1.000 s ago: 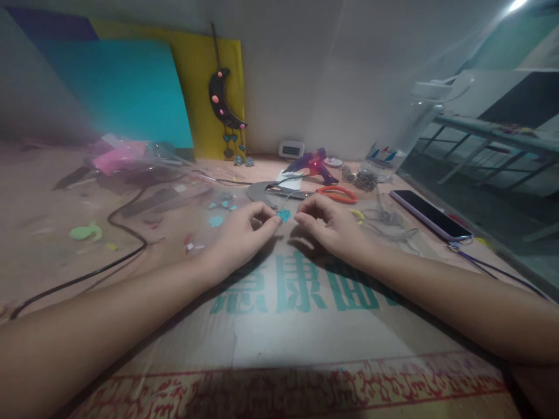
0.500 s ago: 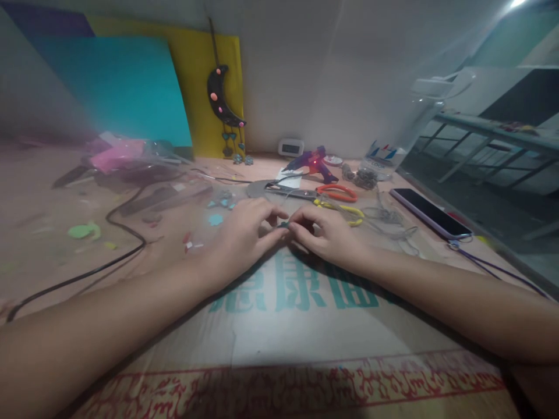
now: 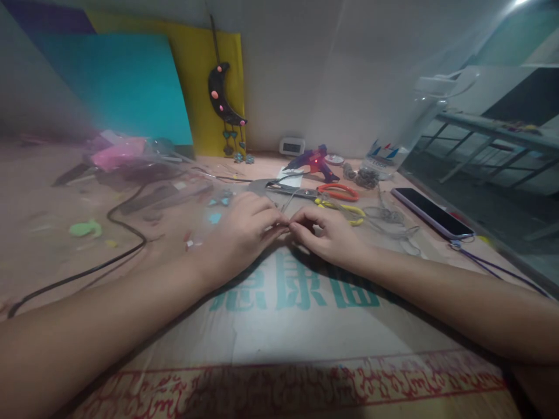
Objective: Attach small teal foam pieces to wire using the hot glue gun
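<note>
A table (image 3: 26,195) spreads across the scene, its near middle covered by cardboard (image 3: 288,340) printed with green characters. A blue sheet (image 3: 122,93) stands at the far left, and a clear jug (image 3: 406,131) at the far right. Over the cardboard, the 2 hands meet at the fingertips: the left hand (image 3: 247,230) in a narrow pinch, the right hand (image 3: 329,230) curled with thumb and forefinger together. Whatever lies between the fingertips is hidden by them, so what either hand holds cannot be told. A phone (image 3: 430,212) lies right of them. Beyond them are orange-handled scissors (image 3: 312,192) and, just past the right hand, yellow-handled pliers (image 3: 347,208). Small blue pieces (image 3: 213,218) lie just left of the left hand; a thin grey strand (image 3: 289,201) lies just beyond the fingertips.
</note>
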`<action>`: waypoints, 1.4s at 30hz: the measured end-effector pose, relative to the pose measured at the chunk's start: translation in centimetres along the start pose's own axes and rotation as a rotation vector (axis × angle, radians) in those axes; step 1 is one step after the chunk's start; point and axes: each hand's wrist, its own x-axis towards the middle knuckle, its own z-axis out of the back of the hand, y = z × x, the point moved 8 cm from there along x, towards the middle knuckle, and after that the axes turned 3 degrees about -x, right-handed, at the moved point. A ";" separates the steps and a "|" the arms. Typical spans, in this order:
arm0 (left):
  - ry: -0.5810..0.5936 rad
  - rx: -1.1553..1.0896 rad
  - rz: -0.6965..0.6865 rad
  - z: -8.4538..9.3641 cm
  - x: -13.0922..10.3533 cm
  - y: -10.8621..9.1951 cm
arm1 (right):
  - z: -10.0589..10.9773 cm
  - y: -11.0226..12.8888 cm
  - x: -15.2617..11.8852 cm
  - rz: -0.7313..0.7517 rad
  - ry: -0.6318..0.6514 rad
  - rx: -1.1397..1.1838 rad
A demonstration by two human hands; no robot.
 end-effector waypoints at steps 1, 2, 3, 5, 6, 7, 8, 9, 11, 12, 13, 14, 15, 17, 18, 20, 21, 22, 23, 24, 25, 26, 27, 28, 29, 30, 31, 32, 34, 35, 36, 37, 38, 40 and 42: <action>-0.008 0.010 -0.015 0.0 0.0 0.0 | 0.0 0.0 0.0 0.000 -0.002 -0.001; -0.012 0.019 -0.029 0.0 0.0 -0.1 | 0.0 0.0 0.0 0.001 -0.001 -0.003; -0.012 0.026 -0.040 -0.1 -0.1 -0.1 | 0.0 0.0 0.0 0.002 0.001 -0.003; -0.007 0.042 -0.053 -0.1 -0.1 -0.2 | 0.0 0.0 0.0 0.004 0.007 -0.001; -0.004 0.050 -0.054 -0.1 -0.1 -0.2 | -0.1 -0.1 0.0 0.004 0.010 -0.002; -0.002 0.058 -0.051 0.0 -0.1 -0.3 | -0.1 0.0 -0.1 0.004 0.013 -0.002; 0.004 0.066 -0.040 0.0 0.0 -0.2 | -0.1 0.0 -0.1 0.006 0.015 -0.003; 0.015 0.071 -0.023 -0.1 0.0 -0.2 | -0.1 0.0 -0.1 0.010 0.017 -0.005; 0.049 0.075 0.027 -0.2 0.1 0.0 | -0.1 0.2 -0.1 0.020 0.011 -0.003; 0.067 0.072 0.055 -0.3 0.1 0.1 | -0.1 0.2 0.0 0.023 0.006 -0.001; 0.083 0.066 0.083 -0.4 0.1 0.2 | -0.1 0.2 0.0 0.021 0.003 0.000; 0.098 0.059 0.110 -0.5 0.1 0.4 | -0.1 0.2 0.0 0.014 0.002 0.003; 0.108 0.050 0.135 -0.5 0.1 0.5 | -0.1 0.2 0.0 0.004 0.002 0.008; 0.124 0.027 0.184 -0.7 0.1 0.8 | -0.2 0.1 0.1 -0.017 0.005 0.024; 0.129 0.014 0.208 -0.8 0.1 1.0 | -0.2 0.0 0.1 -0.023 0.003 0.035; 0.136 -0.012 0.250 -0.8 0.1 1.3 | -0.1 0.0 0.1 -0.026 -0.008 0.049; 0.136 -0.024 0.265 -0.8 0.0 1.4 | 0.0 0.0 0.1 -0.025 -0.011 0.051; 0.138 -0.033 0.276 -0.8 0.0 1.5 | 0.0 0.0 0.1 -0.024 -0.012 0.052; 0.139 -0.040 0.283 -0.8 0.0 1.5 | 0.1 0.0 0.1 -0.024 -0.015 0.052; 0.140 -0.045 0.290 -0.8 0.0 1.5 | 0.1 -0.1 0.1 -0.026 -0.019 0.051; 0.141 -0.049 0.299 -0.8 -0.1 1.6 | 0.2 -0.2 0.1 -0.029 -0.028 0.050; 0.142 -0.051 0.310 -0.8 -0.1 1.7 | 0.3 -0.3 0.1 -0.036 -0.038 0.048; 0.140 -0.054 0.322 -0.8 -0.2 1.7 | 0.5 -0.5 0.1 -0.045 -0.051 0.043; 0.136 -0.056 0.332 -0.8 -0.2 1.8 | 0.6 -0.6 0.2 -0.056 -0.059 0.037; 0.132 -0.058 0.340 -0.8 -0.2 1.9 | 0.6 -0.7 0.2 -0.065 -0.063 0.032; 0.131 -0.060 0.343 -0.8 -0.3 2.0 | 0.6 -0.8 0.2 -0.071 -0.062 0.029; 0.131 -0.060 0.342 -0.9 -0.3 2.0 | 0.6 -0.8 0.2 -0.070 -0.060 0.027; 0.132 -0.061 0.340 -1.0 -0.3 2.1 | 0.6 -0.7 0.2 -0.059 -0.055 0.025; 0.139 -0.070 0.335 -1.1 -0.3 2.2 | 0.6 -0.3 0.1 -0.019 -0.052 0.016; 0.141 -0.080 0.330 -1.2 -0.3 2.2 | 0.6 -0.1 0.1 0.004 -0.052 0.008; 0.144 -0.090 0.325 -1.3 -0.4 2.2 | 0.5 0.1 0.0 0.027 -0.052 -0.002; 0.147 -0.100 0.320 -1.4 -0.4 2.2 | 0.5 0.2 0.0 0.049 -0.051 -0.013; 0.148 -0.109 0.313 -1.5 -0.3 2.1 | 0.5 0.3 -0.1 0.066 -0.051 -0.026; 0.143 -0.121 0.304 -1.5 -0.3 2.0 | 0.4 0.4 -0.2 0.088 -0.044 -0.057; 0.137 -0.135 0.300 -1.4 -0.3 1.8 | 0.3 0.5 -0.2 0.108 -0.039 -0.082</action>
